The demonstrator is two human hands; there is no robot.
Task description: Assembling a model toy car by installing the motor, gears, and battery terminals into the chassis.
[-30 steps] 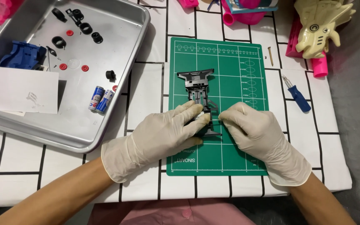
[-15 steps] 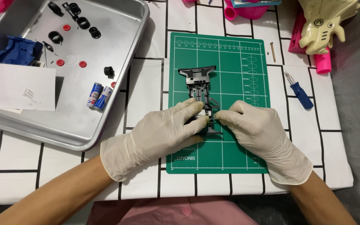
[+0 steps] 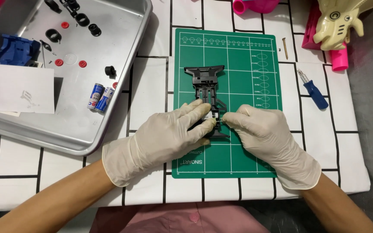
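Note:
A black plastic chassis part (image 3: 205,82) lies lengthwise on a green cutting mat (image 3: 247,155). My left hand (image 3: 169,136), in a cream glove, covers and grips the near end of the part. My right hand (image 3: 268,138), also gloved, pinches the part's right edge with its fingertips, right next to my left thumb. The near half of the part is hidden under my fingers.
A metal tray (image 3: 65,138) at the left holds two batteries (image 3: 100,97), a blue plastic piece (image 3: 14,49), black rings, red discs and a white paper. A blue-handled screwdriver (image 3: 311,88) and a screw (image 3: 285,46) lie right of the mat. Pink and cream toy parts (image 3: 337,26) sit at the top right.
Both hands have stayed on the black part; the fingertips have shifted slightly closer together at its near end. The view has shifted a little.

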